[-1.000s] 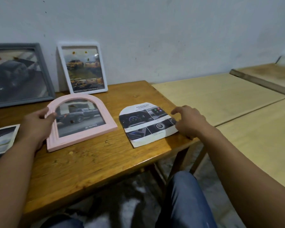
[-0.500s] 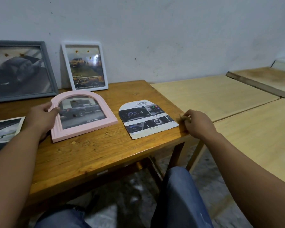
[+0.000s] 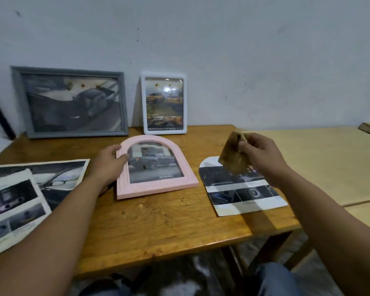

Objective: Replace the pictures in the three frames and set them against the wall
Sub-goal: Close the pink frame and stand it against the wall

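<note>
Nearest to the camera, at the left edge of the wooden table (image 3: 158, 227), two loose printed pictures (image 3: 19, 201) lie flat, one partly over the other. At the right side of the table lies an arch-shaped cut-out picture (image 3: 244, 193), flat, with its round end pointing away from the person.

Above the far part of this cut-out, the right hand (image 3: 263, 159) is raised off the table. Its fingers and thumb pinch a brown stiff piece (image 3: 233, 159), maybe cardboard; it hangs down from the fingertips and does not touch the paper under it.

In the middle, the pink arched frame (image 3: 156, 167) lies flat on the table, face up, with a picture of a dark truck inside. The left hand (image 3: 109, 163) grips its left edge: the thumb is curled over the front of the rim, and the other fingers are hidden behind. The frame is well apart from the right hand.

Farther away, the grey frame (image 3: 73, 101) and the white frame (image 3: 163, 103) stand upright, side by side, both leaning on the wall (image 3: 222, 50), each with a picture in it.
</note>
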